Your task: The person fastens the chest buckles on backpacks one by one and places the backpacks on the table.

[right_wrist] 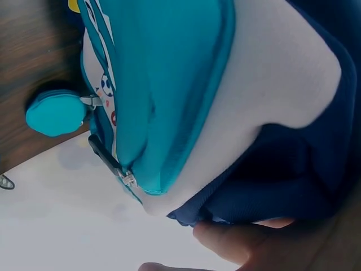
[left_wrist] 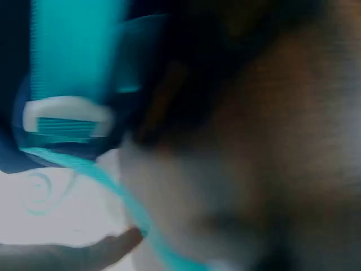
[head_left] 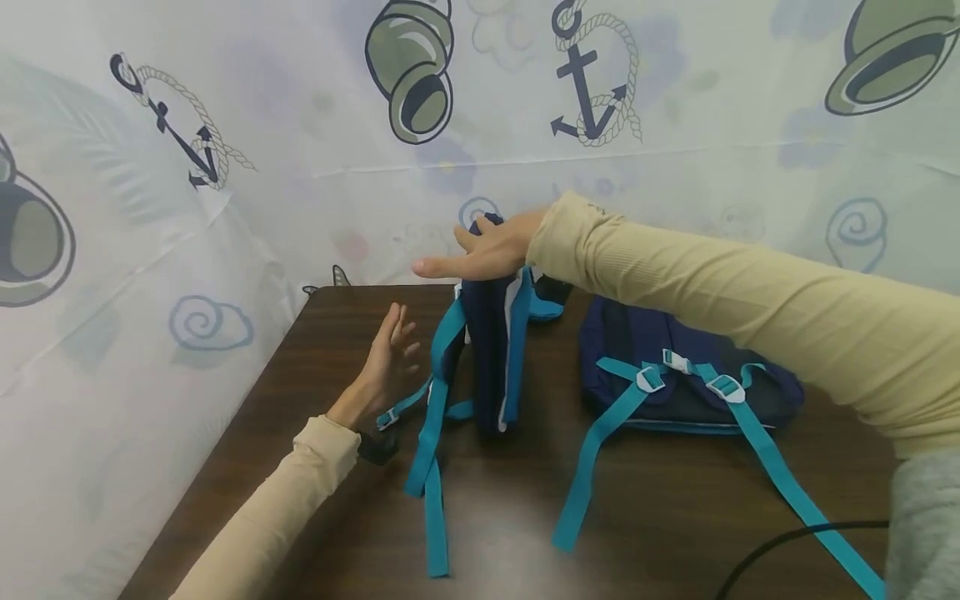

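A navy and turquoise backpack [head_left: 487, 358] stands upright on the table, its narrow side facing me. My right hand [head_left: 491, 250] reaches across to its top, thumb stretched out to the left and fingers spread. In the right wrist view, fingertips [right_wrist: 220, 237] touch the navy fabric at the bag's edge; a round turquoise pouch [right_wrist: 56, 113] hangs from its white and turquoise front. My left hand [head_left: 384, 358], fingers straight, is left of the turquoise shoulder straps [head_left: 435, 425]. The left wrist view is blurred, with a fingertip by a thin strap [left_wrist: 101, 172].
A second navy backpack [head_left: 690, 367] lies at right, its turquoise straps trailing toward the front. A black cable [head_left: 795, 537] curves at the lower right. The dark wooden table [head_left: 510, 533] meets a printed fabric backdrop [head_left: 315, 108] behind and on the left.
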`<state>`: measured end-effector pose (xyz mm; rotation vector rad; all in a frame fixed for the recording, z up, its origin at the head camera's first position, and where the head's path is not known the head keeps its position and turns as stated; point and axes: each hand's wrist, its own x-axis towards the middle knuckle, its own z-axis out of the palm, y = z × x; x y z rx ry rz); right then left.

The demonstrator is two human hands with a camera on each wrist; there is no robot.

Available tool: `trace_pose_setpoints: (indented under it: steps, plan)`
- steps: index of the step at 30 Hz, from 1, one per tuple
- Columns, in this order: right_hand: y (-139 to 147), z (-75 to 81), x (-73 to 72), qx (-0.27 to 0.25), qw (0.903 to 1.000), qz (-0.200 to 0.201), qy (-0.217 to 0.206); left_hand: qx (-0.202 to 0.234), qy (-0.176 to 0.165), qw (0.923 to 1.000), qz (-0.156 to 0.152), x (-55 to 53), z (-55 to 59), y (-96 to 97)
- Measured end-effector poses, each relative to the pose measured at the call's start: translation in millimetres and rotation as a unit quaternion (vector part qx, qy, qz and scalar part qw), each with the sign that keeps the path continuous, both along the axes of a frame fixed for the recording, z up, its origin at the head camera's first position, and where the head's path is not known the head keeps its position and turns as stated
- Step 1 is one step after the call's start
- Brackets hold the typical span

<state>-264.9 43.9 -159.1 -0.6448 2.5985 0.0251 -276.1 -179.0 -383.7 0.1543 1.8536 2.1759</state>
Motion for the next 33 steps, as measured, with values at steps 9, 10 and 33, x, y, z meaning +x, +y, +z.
trace_pose_setpoints:
  steps: [9, 10, 33]
  plan:
    - [5, -4.5, -0.8, 0.027, 0.9992, 0.015, 0.026, 0.041, -0.137, 0.9712, -0.19, 3.3, -22.5, 22.6]
    - [6, -5.3, -0.8, 0.031, 0.9989, 0.016, 0.031, 0.048, -0.145, 0.9689, -0.194, 4.4, -23.1, 27.9]
    - [87, -44.6, -7.8, -0.055, 0.9982, 0.013, 0.019, 0.024, -0.144, 0.9798, -0.137, 21.8, -21.1, 68.7]
